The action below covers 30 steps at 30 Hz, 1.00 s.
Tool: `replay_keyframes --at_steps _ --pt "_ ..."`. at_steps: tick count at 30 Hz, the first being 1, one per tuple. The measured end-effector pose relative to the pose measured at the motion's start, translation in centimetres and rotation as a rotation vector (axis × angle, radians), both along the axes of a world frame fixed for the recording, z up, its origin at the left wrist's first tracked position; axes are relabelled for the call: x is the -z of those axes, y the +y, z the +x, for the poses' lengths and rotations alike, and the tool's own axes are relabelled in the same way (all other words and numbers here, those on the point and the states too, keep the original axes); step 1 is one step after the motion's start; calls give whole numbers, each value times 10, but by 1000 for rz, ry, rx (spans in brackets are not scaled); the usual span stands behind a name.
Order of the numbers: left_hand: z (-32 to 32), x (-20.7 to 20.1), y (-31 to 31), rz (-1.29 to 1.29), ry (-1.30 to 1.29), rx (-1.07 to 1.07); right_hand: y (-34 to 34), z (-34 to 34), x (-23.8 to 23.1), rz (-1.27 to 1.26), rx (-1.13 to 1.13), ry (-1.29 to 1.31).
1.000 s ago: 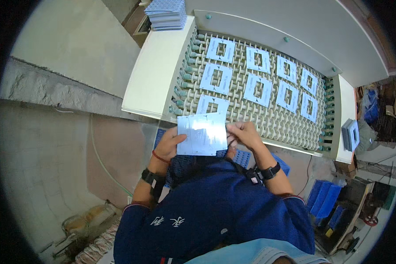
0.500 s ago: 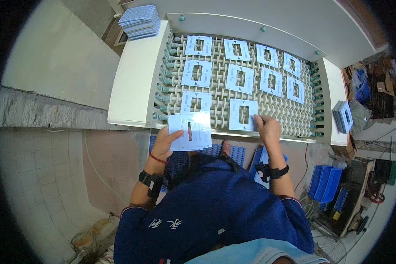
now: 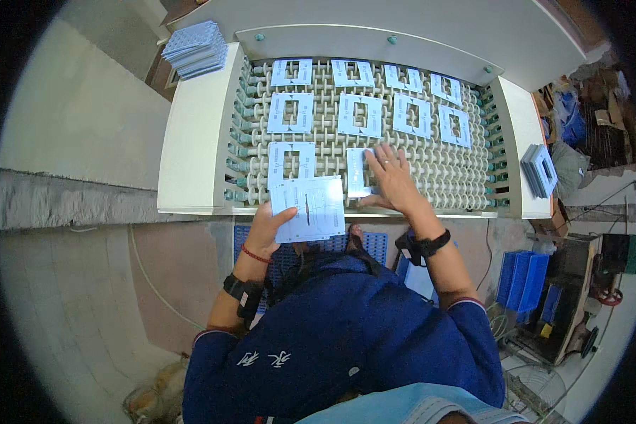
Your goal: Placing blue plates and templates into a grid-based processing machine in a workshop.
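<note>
A small stack of light-blue flat panels [image 3: 325, 208] with cut-out openings is gripped in my left hand [image 3: 268, 227], thumb on top, in front of the roller conveyor's near edge. My right hand [image 3: 394, 180] lies palm down with fingers spread over a single framed panel [image 3: 355, 169] in the near row, covering its right part. Whether the palm presses on the panel cannot be seen. More panels of the same kind lie in rows on the white-wheeled roller conveyor [image 3: 438, 177], one of them [image 3: 290, 152] just beyond the held stack.
A tall stack of light-blue panels [image 3: 194, 51] stands on the left ledge [image 3: 191, 148]. Several frame-shaped panels [image 3: 539, 172] lean together on the right ledge [image 3: 519, 127]. Blue crates [image 3: 523, 281] are at the lower right, and blue slatted matting [image 3: 376, 247] lies underfoot.
My right hand has gone from pinching the near panel's right edge to lying spread over it. The panels on the rollers appear farther left and up in view. My left hand still holds its stack.
</note>
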<state>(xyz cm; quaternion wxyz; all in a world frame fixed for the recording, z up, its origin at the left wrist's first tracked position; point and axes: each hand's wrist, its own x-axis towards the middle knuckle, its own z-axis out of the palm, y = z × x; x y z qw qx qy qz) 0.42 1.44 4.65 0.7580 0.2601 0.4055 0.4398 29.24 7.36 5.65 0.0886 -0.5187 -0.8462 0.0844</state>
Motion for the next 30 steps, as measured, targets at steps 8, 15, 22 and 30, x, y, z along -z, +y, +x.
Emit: replay_keyframes --at_steps 8,15,22,30 --pt "4 -1 -6 -56 -2 -97 20 0 -21 -54 -1 113" --pt "-6 2 -14 -68 -85 -124 22 83 -25 -37 168 84" --pt "3 -2 -7 -49 -68 -100 16 95 -33 55 228 140" --pt "12 -4 -1 -39 -55 -64 40 -1 -4 64 -31 206"
